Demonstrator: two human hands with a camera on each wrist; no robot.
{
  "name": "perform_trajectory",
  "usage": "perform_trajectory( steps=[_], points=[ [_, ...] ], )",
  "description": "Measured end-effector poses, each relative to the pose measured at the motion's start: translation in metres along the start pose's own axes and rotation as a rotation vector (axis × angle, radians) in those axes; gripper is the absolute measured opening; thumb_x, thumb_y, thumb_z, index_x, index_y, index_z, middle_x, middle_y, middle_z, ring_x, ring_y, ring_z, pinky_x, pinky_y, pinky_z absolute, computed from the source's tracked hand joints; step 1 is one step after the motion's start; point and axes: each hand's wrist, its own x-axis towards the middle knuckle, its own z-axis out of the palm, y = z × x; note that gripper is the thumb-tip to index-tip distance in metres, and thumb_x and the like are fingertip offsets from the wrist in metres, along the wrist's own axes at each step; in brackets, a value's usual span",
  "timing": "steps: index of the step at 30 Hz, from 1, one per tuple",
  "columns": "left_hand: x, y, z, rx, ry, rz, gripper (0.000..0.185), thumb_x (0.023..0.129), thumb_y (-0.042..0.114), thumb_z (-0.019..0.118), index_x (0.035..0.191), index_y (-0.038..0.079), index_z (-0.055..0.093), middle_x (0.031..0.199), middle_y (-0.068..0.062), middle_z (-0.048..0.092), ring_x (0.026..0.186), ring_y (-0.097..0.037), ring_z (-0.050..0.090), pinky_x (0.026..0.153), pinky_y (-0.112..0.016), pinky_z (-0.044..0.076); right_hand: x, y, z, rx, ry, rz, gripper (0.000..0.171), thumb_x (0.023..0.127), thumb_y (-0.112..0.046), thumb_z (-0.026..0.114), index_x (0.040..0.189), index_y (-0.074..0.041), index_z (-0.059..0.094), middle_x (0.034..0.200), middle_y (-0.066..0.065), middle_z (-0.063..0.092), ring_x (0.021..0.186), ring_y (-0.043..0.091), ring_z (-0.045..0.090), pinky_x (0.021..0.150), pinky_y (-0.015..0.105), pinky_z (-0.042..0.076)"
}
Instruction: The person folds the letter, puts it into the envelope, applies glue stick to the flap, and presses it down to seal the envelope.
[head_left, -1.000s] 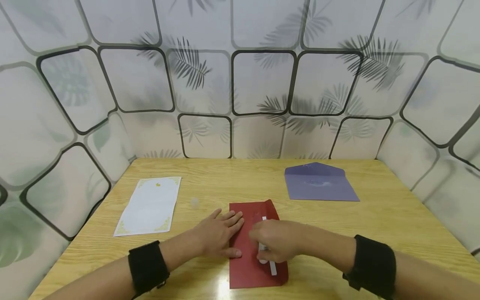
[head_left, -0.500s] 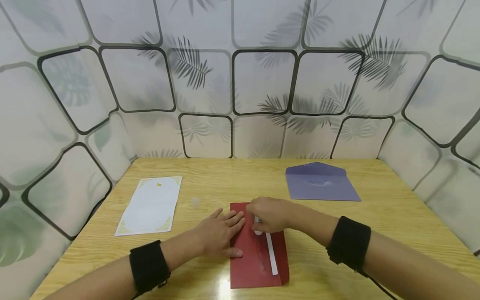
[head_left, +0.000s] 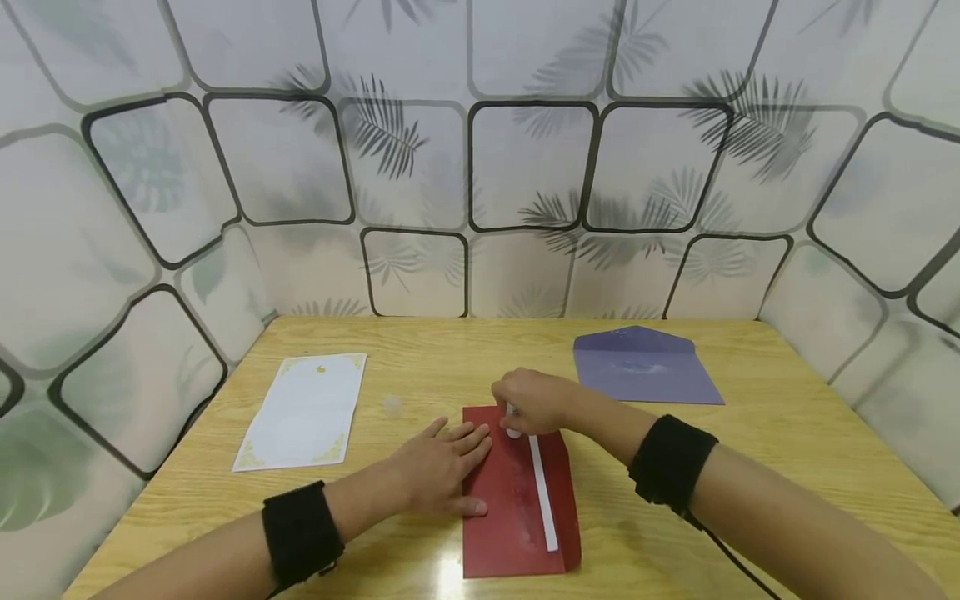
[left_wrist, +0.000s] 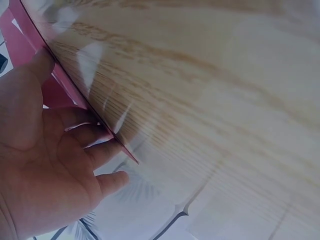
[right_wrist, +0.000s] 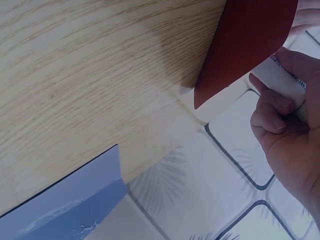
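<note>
A red envelope (head_left: 495, 546) lies on the table before me, its flap folded out to the right. Along the flap's fold runs a narrow white strip (head_left: 545, 504), and beside it shows a shiny smeared streak. My left hand (head_left: 441, 468) rests flat on the envelope's left edge with the fingers spread. At the far end of the envelope my right hand (head_left: 534, 402) grips a white glue stick (right_wrist: 282, 80), its lower end down at the red paper. Printed marks show on the stick in the right wrist view; the fingers cover much of it.
A purple envelope (head_left: 648, 382) with its flap up lies at the back right. On the left is a white sheet (head_left: 300, 412) with gold corner ornaments. A small translucent piece (head_left: 392, 405) lies between that sheet and the red envelope. A patterned curtain (head_left: 525, 167) stands behind the table.
My right hand has moved with the glue stick from the envelope's middle to its far end, uncovering the white strip and the shiny streak. The left hand has stayed in place.
</note>
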Motion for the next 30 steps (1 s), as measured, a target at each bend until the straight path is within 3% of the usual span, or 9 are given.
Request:
perform_trajectory(
  steps=[8, 16, 24, 30],
  points=[
    [0.001, 0.004, -0.003, 0.013, -0.026, -0.016, 0.084, 0.094, 0.07, 0.046, 0.156, 0.014, 0.035, 0.163, -0.004, 0.031, 0.15, -0.022, 0.03, 0.121, -0.049, 0.026, -0.008, -0.009, 0.001, 0.047, -0.05, -0.058, 0.011, 0.092, -0.015, 0.069, 0.087, -0.011, 0.061, 0.079, -0.003, 0.059, 0.075, 0.01, 0.055, 0.068, 0.027, 0.049],
    [0.0, 0.005, -0.005, 0.006, -0.042, -0.028, 0.085, 0.094, 0.07, 0.046, 0.156, 0.014, 0.034, 0.164, -0.004, 0.03, 0.15, -0.021, 0.029, 0.121, -0.049, 0.025, -0.031, -0.038, 0.004, -0.002, -0.074, -0.135, 0.014, 0.092, -0.02, 0.069, 0.097, -0.009, 0.061, 0.084, -0.005, 0.058, 0.079, 0.008, 0.054, 0.075, 0.025, 0.049],
    [0.0, 0.004, -0.006, 0.007, -0.03, -0.021, 0.084, 0.094, 0.069, 0.048, 0.156, 0.013, 0.035, 0.163, -0.004, 0.031, 0.15, -0.021, 0.031, 0.12, -0.049, 0.026, -0.055, -0.067, 0.006, -0.031, -0.146, -0.165, 0.015, 0.093, -0.023, 0.07, 0.092, -0.013, 0.059, 0.083, -0.008, 0.055, 0.073, 0.0, 0.05, 0.068, 0.015, 0.045],
    [0.0, 0.004, -0.006, 0.003, -0.023, -0.018, 0.084, 0.093, 0.069, 0.049, 0.155, 0.013, 0.036, 0.162, -0.005, 0.032, 0.149, -0.022, 0.032, 0.12, -0.049, 0.027, -0.067, -0.079, 0.007, -0.065, -0.141, -0.205, 0.015, 0.091, -0.025, 0.071, 0.092, -0.015, 0.06, 0.084, -0.01, 0.054, 0.074, -0.003, 0.049, 0.069, 0.011, 0.044]
  ],
)
